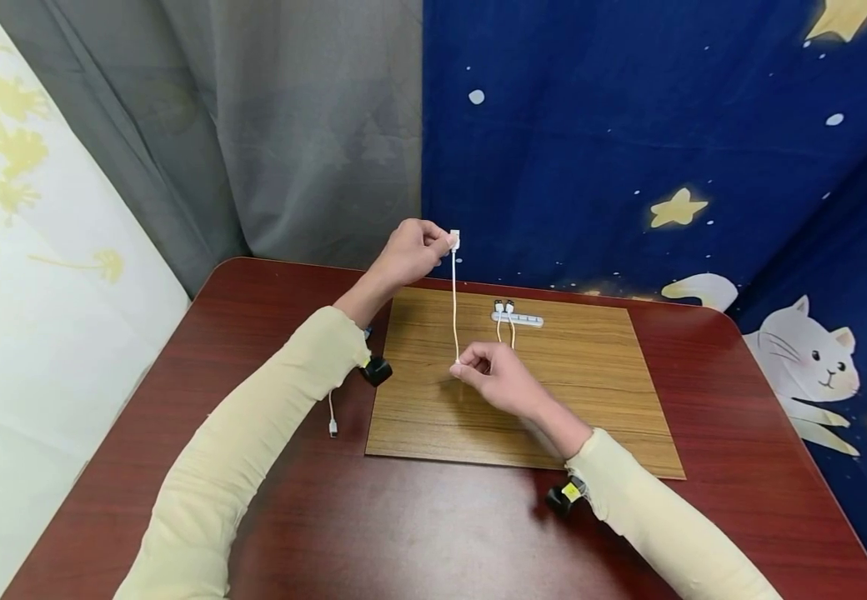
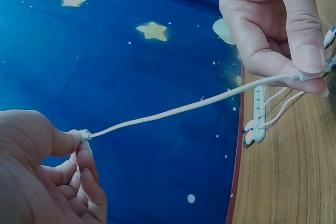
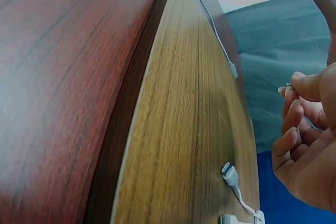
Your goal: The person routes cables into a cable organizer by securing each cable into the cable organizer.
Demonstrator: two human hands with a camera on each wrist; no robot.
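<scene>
A short white USB cable (image 1: 455, 304) is stretched between both hands above a wood-grain board (image 1: 418, 417). My left hand (image 1: 413, 250) is raised and pinches the cable's upper plug between thumb and fingers. Lower down, my right hand (image 1: 504, 379) pinches the other end; in the left wrist view its thumb presses on that connector, partly hiding it. Beyond the right hand, a pale cable clip strip (image 1: 527, 320) sits on the far part of the board. Two white cables (image 2: 278, 107) run side by side from the slots at one end, their plugs pointing away.
Another white cable (image 1: 332, 410) lies left of the board, partly hidden by the left sleeve. The board rests on a dark red table (image 1: 313, 517). Grey and blue curtains (image 1: 553, 150) hang behind the far edge. Each wrist wears a small black camera (image 1: 377, 371).
</scene>
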